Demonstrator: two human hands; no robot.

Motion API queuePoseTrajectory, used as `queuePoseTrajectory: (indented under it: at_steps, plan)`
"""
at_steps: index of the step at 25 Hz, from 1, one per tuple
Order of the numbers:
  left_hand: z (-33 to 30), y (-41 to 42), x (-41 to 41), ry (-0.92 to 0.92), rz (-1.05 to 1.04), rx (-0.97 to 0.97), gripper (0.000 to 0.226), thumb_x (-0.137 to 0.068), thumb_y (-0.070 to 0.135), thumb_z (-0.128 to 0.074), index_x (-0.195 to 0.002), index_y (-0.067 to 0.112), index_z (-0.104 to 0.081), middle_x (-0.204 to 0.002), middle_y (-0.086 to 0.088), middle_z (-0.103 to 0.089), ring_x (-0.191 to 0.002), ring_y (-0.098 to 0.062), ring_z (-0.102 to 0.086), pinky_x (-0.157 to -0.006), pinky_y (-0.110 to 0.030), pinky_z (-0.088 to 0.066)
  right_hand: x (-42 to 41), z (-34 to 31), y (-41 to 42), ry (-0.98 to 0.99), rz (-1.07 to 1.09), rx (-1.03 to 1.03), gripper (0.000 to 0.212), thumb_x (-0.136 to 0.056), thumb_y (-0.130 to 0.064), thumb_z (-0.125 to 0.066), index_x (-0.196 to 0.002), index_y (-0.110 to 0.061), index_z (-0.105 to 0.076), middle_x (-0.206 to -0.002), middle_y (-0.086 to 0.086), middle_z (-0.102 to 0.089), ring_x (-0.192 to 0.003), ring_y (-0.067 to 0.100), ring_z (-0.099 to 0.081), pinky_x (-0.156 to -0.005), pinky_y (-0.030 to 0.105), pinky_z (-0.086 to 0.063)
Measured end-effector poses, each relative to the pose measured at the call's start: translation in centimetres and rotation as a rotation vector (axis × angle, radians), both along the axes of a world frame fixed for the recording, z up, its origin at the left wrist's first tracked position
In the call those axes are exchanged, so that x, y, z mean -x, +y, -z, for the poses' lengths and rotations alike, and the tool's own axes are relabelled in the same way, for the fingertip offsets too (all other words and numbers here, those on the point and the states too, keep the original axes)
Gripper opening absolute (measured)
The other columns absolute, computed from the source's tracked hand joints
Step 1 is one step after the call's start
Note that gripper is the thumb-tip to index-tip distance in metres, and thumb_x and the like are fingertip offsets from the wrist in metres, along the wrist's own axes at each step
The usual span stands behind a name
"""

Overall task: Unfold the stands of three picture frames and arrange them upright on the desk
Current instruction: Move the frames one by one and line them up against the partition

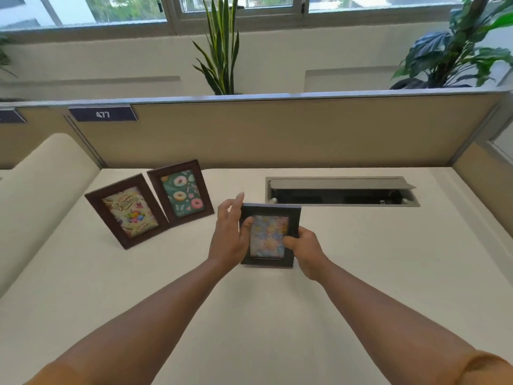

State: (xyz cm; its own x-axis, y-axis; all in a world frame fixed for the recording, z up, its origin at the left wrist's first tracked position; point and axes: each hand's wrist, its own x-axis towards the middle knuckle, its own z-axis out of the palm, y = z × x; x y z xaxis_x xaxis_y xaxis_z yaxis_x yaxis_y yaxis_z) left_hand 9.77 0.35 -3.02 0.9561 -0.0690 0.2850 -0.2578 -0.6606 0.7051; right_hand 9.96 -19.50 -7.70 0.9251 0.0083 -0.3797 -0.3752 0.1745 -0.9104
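Two brown picture frames stand upright, leaning back, at the left of the white desk (pixel 361 273): one with a birthday card picture (pixel 127 211), and one with a doughnut picture (pixel 181 192) just behind and to its right. A third, dark frame with a pastel flower picture (pixel 270 234) is at the desk's middle, facing me, between both hands. My left hand (pixel 230 234) grips its left edge with the thumb on the glass and fingers reaching behind. My right hand (pixel 304 247) holds its lower right edge. Its stand is hidden behind it.
An open cable tray (pixel 341 191) is sunk into the desk at the back right. A beige partition (pixel 277 134) with a label "477" closes the back, another the right side. A rounded cream divider (pixel 47 190) rises at the left. Plants stand behind the partition.
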Motion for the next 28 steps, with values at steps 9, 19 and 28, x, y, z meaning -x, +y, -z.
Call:
queuePoseTrajectory:
  at_steps: [9,19,28]
  plan:
    - [-2.2,7.6,-13.4,-0.228,-0.174,-0.655,0.025,-0.102,0.027,-0.055,-0.117,0.018,-0.072,-0.151,-0.008,-0.054,-0.146,-0.044,-0.03,-0.11,-0.054,-0.023,-14.1,0.7,5.8,0.001,-0.044,0.026,0.016,-0.096,-0.01,-0.062,-0.105,-0.023,-0.065,-0.106,0.0,-0.074,-0.091,0.017,-0.072,-0.057,0.023,-0.059]
    - [-1.6,11.0,-19.7,-0.217,-0.2,-0.668,0.025,-0.102,0.018,-0.053,-0.121,0.014,-0.069,-0.124,-0.007,-0.073,-0.132,-0.038,-0.052,-0.104,-0.047,-0.031,-22.1,2.2,8.9,-0.027,-0.083,-0.032,0.017,-0.092,-0.008,-0.066,-0.105,-0.019,-0.066,-0.087,-0.008,-0.08,-0.081,0.008,-0.077,-0.055,0.025,-0.06]
    - [-1.9,11.2,-20.0,-0.202,-0.183,-0.647,0.026,-0.102,0.019,-0.052,-0.122,0.012,-0.068,-0.123,-0.006,-0.074,-0.128,-0.035,-0.057,-0.103,-0.046,-0.038,-23.2,2.5,8.9,-0.037,-0.095,-0.025,0.016,-0.093,-0.007,-0.065,-0.105,-0.018,-0.066,-0.085,-0.011,-0.08,-0.079,0.007,-0.077,-0.053,0.024,-0.059]
